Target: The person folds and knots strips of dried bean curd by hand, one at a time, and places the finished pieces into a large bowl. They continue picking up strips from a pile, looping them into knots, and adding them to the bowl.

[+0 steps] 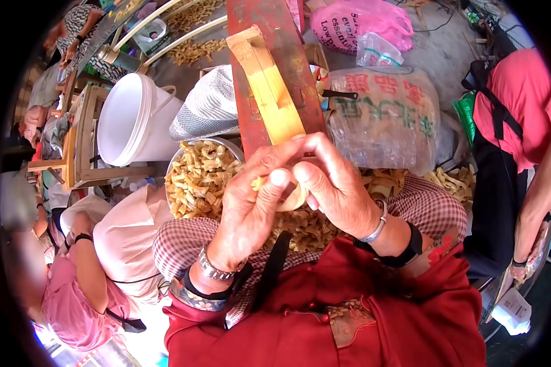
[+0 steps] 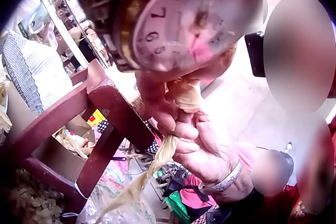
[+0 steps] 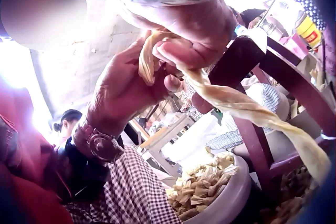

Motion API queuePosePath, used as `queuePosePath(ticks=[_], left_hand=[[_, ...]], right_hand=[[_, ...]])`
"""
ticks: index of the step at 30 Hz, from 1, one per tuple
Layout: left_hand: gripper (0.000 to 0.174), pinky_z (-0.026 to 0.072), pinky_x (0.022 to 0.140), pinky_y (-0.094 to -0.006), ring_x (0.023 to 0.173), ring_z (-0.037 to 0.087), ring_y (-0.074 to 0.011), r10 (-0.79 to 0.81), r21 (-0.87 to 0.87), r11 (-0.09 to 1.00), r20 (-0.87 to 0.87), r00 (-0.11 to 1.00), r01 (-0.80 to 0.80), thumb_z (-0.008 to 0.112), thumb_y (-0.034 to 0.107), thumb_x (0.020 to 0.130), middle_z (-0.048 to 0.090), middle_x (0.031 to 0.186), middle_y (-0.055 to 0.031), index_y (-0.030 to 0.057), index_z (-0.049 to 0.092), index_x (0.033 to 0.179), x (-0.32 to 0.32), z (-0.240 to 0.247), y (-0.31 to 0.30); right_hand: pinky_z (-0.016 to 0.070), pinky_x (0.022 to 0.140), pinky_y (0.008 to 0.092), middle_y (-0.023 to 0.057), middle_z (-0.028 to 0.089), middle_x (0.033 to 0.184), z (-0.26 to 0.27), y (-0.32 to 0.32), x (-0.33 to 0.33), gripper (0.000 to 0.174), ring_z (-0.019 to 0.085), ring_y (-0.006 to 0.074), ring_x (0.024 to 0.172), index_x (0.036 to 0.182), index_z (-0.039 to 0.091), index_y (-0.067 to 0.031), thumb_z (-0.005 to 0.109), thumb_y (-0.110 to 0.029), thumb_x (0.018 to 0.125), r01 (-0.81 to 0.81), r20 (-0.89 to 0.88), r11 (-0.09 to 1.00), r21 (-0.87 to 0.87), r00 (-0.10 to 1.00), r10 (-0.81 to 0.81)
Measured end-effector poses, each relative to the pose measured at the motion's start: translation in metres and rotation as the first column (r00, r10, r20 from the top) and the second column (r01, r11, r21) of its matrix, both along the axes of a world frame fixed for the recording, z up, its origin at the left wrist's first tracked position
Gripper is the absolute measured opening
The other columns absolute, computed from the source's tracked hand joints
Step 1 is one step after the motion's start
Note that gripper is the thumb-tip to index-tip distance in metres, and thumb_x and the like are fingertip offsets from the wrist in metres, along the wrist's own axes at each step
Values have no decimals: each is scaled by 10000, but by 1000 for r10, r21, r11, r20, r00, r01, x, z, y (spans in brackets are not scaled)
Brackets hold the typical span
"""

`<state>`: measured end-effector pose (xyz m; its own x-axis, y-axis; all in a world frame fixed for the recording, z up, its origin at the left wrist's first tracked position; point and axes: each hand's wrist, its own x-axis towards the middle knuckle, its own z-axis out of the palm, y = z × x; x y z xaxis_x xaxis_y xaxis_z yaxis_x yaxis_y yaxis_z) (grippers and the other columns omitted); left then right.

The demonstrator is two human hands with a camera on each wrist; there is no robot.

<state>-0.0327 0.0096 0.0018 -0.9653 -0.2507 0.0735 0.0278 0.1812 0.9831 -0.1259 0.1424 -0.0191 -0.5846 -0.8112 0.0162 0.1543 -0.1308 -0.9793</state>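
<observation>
A long pale yellow pliable strip (image 1: pixel 281 116) is looped between my two hands, close over my lap. My left hand (image 1: pixel 245 199), with a watch at the wrist, pinches the loop between thumb and fingers. My right hand (image 1: pixel 340 186), wearing a silver bracelet, grips the strip from the other side with curled fingers. In the right wrist view, the strip's loop (image 3: pixel 147 64) bends round at the fingers, and its twisted tail (image 3: pixel 239 104) stretches to the lower right. In the left wrist view, the tail (image 2: pixel 157 169) hangs below the hands; the watch (image 2: pixel 197 22) hides much of the left hand.
A worn red wooden bench (image 1: pixel 245 116) stands ahead of me. Left of my hands is a basin (image 1: pixel 234 147) heaped with short yellow pieces, beside a white bucket (image 1: pixel 125 122). A large printed plastic sack (image 1: pixel 386 122) sits at the right. Other people sit on both sides.
</observation>
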Motion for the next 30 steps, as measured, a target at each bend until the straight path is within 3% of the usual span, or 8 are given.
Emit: queuePosePath(ticks=[3, 12, 17, 20, 21, 24, 26, 30], left_hand=[[410, 452, 852, -277, 981, 577, -169, 5, 394, 919, 61, 998, -28, 465, 281, 982, 592, 1175, -98, 10, 524, 1283, 2, -2, 0], [521, 524, 744, -303, 817, 600, -168, -214, 708, 703, 117, 970, 70, 445, 392, 973, 626, 997, -136, -73, 542, 1187, 1, 6, 2], [543, 590, 555, -356, 610, 489, -154, -208, 742, 669, 145, 967, 32, 432, 413, 966, 478, 901, -100, -102, 580, 1057, 1, 3, 5], [510, 592, 561, -364, 645, 504, -147, -198, 790, 606, 37, 980, 93, 427, 388, 973, 485, 900, -100, -93, 589, 1031, 6, 0, -9], [495, 585, 607, -370, 652, 505, -145, -171, 800, 592, 13, 985, 92, 418, 367, 981, 510, 878, -103, -95, 583, 1048, 7, 3, -17], [478, 573, 638, -374, 666, 502, -143, -118, 761, 646, 23, 993, 59, 397, 337, 994, 540, 865, -111, -102, 566, 1084, 12, 6, -23], [480, 566, 636, -354, 664, 524, -143, -53, 721, 693, 30, 998, 15, 398, 341, 995, 543, 870, -104, -99, 561, 1098, 12, 5, -26], [491, 548, 635, -308, 666, 573, -134, -9, 539, 841, 97, 995, -45, 413, 367, 990, 567, 925, -98, -84, 577, 1097, 8, 10, -18]], right_hand=[[489, 692, 273, 96, 609, 993, 2, 1, 0, 236, 594, 125, 817, 1123, 407, -27, 480, -199, 978, 24, -18, 998, -56, 1000, -25], [464, 620, 250, 52, 602, 814, -1, 14, -7, 363, 576, 98, 724, 1169, 399, -50, 430, -364, 988, 46, -119, 997, 54, 992, -39], [425, 558, 214, -1, 510, 751, -13, 28, -13, 344, 483, 58, 635, 1107, 478, -55, 427, -374, 987, 87, -104, 992, 94, 992, -77], [386, 517, 199, -25, 450, 707, -16, 35, -18, 327, 411, 39, 569, 1020, 528, -62, 396, -360, 1001, 268, -244, 958, 100, 940, -238], [368, 504, 192, -30, 446, 703, -11, 42, -24, 322, 395, 37, 549, 972, 542, -64, 392, -347, 1004, 298, -147, 940, 169, 950, -275], [365, 517, 211, -24, 486, 664, -18, 42, -30, 257, 413, 44, 555, 938, 549, -45, 476, -289, 978, 231, -164, 961, 152, 965, -206], [373, 531, 236, 3, 511, 658, -15, 40, -34, 240, 447, 60, 584, 930, 554, -27, 547, -267, 942, 16, -313, 960, 280, 947, 76], [390, 526, 251, 27, 507, 647, -9, 29, -25, 218, 470, 79, 581, 939, 571, -6, 591, -221, 910, -156, -126, 935, 320, 971, 205]])
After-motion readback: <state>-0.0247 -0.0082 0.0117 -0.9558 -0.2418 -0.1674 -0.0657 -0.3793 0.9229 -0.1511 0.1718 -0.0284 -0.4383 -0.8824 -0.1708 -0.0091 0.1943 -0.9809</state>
